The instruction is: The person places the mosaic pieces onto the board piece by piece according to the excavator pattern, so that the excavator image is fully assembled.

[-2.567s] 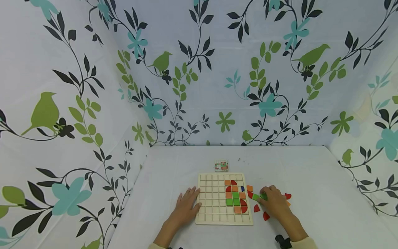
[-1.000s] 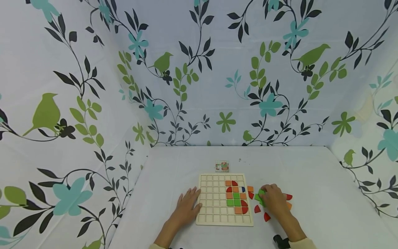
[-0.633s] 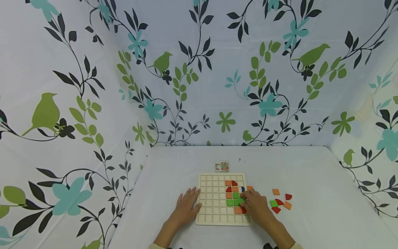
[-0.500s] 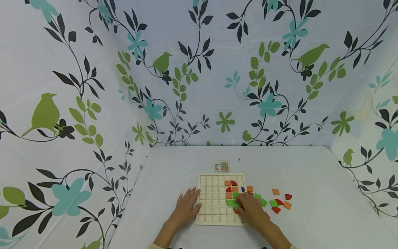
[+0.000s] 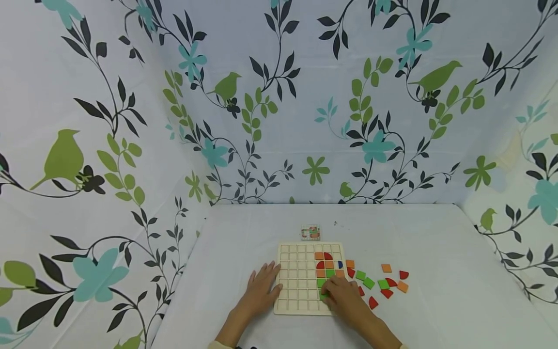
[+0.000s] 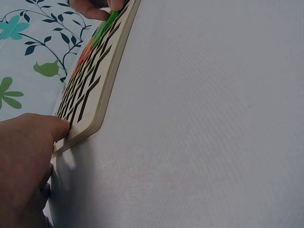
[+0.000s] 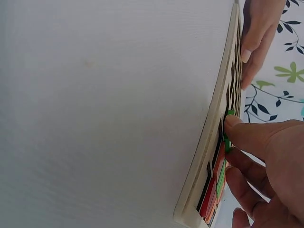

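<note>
Right wrist cam gets the closest look: my right hand (image 7: 282,168) has a green tile (image 7: 228,144) clamped between thumb and fingertip, over the wooden board (image 5: 298,286). From the head cam it's just a bit of green poking out by my fingertips, low on the board, right below a green one lying in the grid. Can't tell if it's seated in its square. Left hand (image 5: 260,288) is along the board's left edge, fingers pretty straight and a little apart, thumb touching.

Compared with 2.6 s ago, the right hand has come off the loose pieces (image 5: 386,293) and over onto the board, so more of that red, orange and green scatter shows now. Left hand and board haven't really budged.

Past the board's far edge there's a little pattern card (image 5: 310,232). It's all on a white tabletop (image 5: 436,252) with a few dark specks toward the back, and behind that hangs pale fabric (image 5: 296,140) printed with dark leafy stems, green birds and teal flowers.

Head cam is the only one with the card and the scattered pieces. Left wrist cam shows the board's thick side and my thumb lying on its near corner, which you can't really read from above. The grip itself only comes through properly on the right wrist; up top my knuckles cover most of it.
</note>
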